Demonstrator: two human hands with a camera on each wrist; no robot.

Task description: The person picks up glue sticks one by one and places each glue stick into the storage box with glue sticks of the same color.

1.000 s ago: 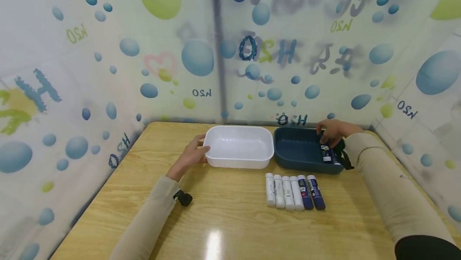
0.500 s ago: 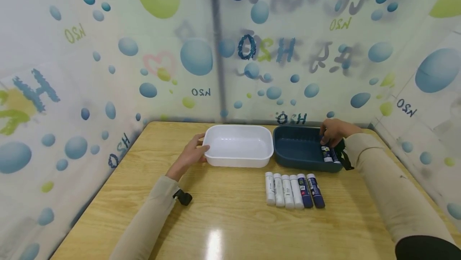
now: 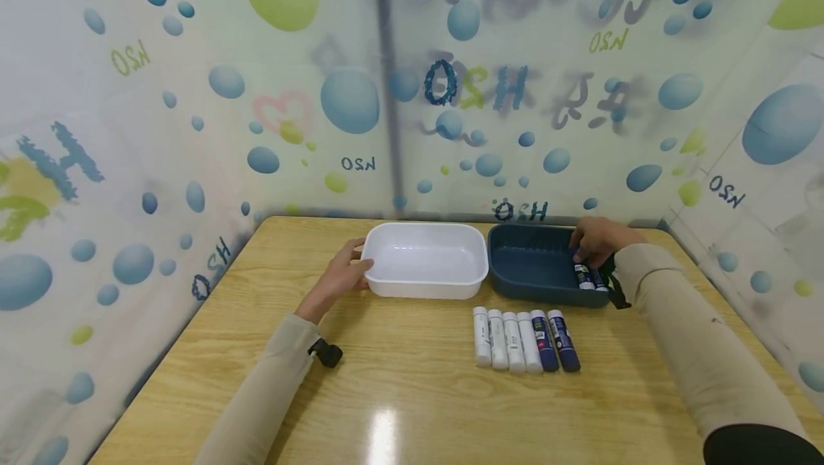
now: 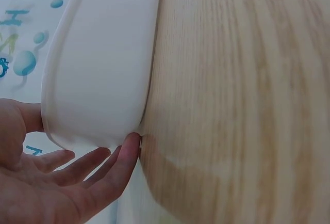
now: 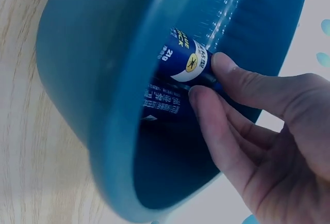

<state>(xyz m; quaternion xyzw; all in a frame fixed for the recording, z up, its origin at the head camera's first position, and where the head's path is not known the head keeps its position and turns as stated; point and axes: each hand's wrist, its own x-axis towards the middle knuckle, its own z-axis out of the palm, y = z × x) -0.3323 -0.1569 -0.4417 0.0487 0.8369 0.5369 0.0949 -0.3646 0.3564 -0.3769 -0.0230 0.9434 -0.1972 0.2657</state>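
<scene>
two glue sticks (image 5: 178, 59) are lying side by side in the right-hand end of the dark blue-green tray (image 3: 531, 265), their near ends close to its front wall. the right hand (image 3: 599, 242) is reaching down into that end, with thumb and forefinger nearly closed and pinching the upper stick by its far end; the other fingers are curling behind, and it cannot be told whether they are touching anything. the left hand (image 3: 342, 272) is gripping the left end of the white tray (image 3: 425, 289), the thumb hooking over the rim and the loosely bent fingers resting against the outer wall, so it is likely steadying it. in front of the trays, four white tubes (image 3: 513, 343) and two navy tubes (image 3: 543, 342) are lying in a row on the wooden table (image 3: 399, 379). the step in hand seems to be placing or picking up that one stick; the pictures are not settling which. if it is being placed, the next move is calling for a gentle release without rolling its neighbour; if picked up, for a firmer pinch and a lift clear of the rim.
</scene>
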